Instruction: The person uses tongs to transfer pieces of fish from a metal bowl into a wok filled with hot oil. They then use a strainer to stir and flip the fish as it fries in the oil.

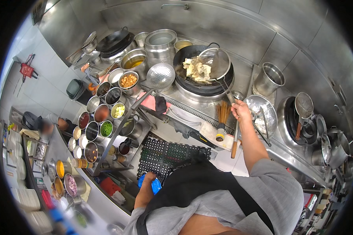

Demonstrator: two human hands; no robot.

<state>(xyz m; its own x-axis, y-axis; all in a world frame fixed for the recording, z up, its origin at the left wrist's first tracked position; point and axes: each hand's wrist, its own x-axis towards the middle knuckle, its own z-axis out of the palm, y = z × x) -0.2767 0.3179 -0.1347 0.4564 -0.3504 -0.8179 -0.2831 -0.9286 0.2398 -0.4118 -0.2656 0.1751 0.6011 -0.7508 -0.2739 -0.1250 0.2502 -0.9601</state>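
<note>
My right hand grips the handle of a wire-mesh strainer, whose round head is over the right side of a black wok. Pale yellowish food lies in the wok, beside and partly behind the strainer's rim. Just left of that hand are a bamboo wok brush and a wooden-handled ladle. Low down by the black apron, my left hand is at a blue object; its fingers are mostly hidden, so its hold cannot be told.
A perforated steel skimmer rests left of the wok. Several steel pots of ingredients, one with chopped greens, fill the rack at left. A steel bowl with tongs stands at right. Another person, blurred, is at the far left.
</note>
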